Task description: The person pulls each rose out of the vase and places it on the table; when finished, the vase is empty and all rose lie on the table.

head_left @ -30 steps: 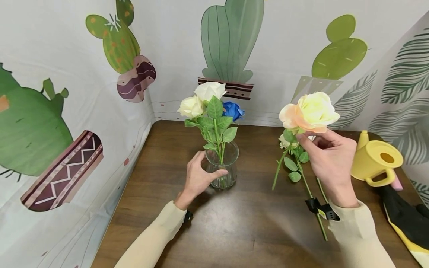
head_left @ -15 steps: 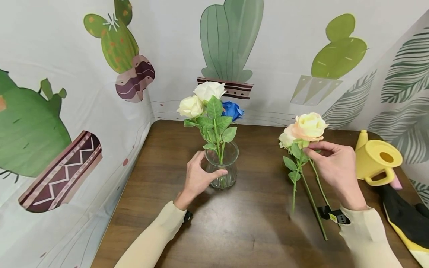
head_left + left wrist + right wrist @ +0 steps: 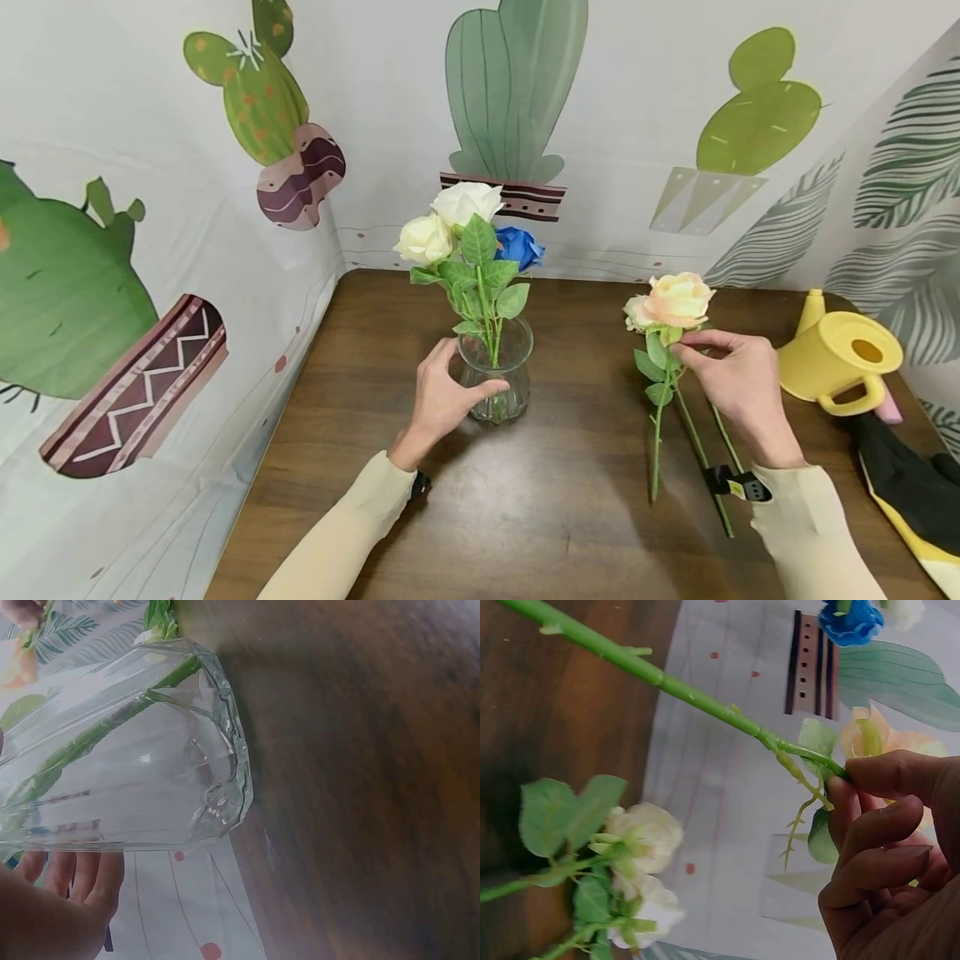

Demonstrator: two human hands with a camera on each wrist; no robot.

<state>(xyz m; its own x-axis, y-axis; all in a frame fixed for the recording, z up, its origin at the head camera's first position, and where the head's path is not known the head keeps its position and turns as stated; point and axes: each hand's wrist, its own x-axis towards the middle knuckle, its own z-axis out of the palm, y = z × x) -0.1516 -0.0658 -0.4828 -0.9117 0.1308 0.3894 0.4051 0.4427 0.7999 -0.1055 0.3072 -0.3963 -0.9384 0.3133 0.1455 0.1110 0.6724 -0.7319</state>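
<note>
While the left hand [image 3: 441, 400] wraps its fingers around a clear, ribbed glass vase [image 3: 515, 398] on the dark wood-grain tabletop [image 3: 555, 508], the right hand [image 3: 738, 379] pinches a ruffled peach-cream rose [image 3: 678, 300] by its slim green stem [image 3: 697, 697], well right of it. Stubby stem nubs [image 3: 638, 651]? Way clearer from the right wrist.

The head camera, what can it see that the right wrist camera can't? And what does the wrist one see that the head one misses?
Only the head view shows the left hand, the glass vase it holds, and the yellow watering can.

Only the right wrist view plainly shows the thin twig on the stem near the fingertips, and the second pale flower lying on the table.

Both show the right hand pinching the peach flower, plus the blue flower and the table.
</note>
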